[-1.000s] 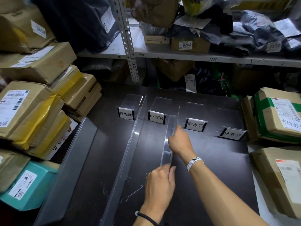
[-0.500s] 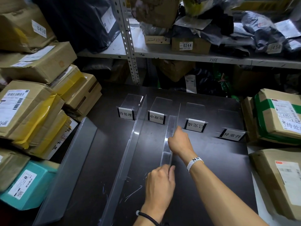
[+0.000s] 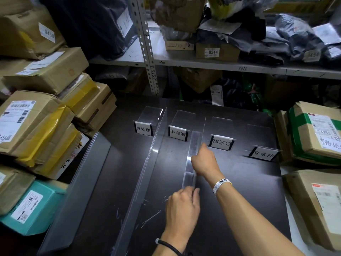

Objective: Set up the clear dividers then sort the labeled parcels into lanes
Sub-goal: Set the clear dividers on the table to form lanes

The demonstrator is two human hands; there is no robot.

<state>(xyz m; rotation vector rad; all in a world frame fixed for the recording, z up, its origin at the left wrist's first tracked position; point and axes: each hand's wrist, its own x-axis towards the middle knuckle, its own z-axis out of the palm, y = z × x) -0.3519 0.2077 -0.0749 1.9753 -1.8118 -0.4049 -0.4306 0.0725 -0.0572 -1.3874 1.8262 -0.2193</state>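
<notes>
**Q:** While both hands are busy, what's biggest in view?

**A:** Metal shelf (image 3: 212,65) along the back, stuffed with bags and boxes. Below it is the dark table (image 3: 249,200). Left parcels (image 3: 36,117) are stacked brown boxes beside the table, with a teal box (image 3: 35,206) low down. Right parcels (image 3: 313,133) sit at the other side.

**Q:** Dividers?

**A:** Two clear ones. First divider (image 3: 147,169) stands upright on the table and runs away from me, between the first and second sign. Second divider (image 3: 192,152) lies parallel to its right, between the second and third sign. Can't tell if its base is flat down on the table.

**Q:** Signs?

**A:** Four small sign stands (image 3: 144,129) in a row at the table's far end.

**Q:** Hands?

**A:** My left hand (image 3: 181,207) grips the second divider's near end, fingers curled. My right hand (image 3: 203,160) is curled round its middle. Beaded bracelet (image 3: 221,183) on my right wrist, black cord (image 3: 169,246) on my left.
</notes>
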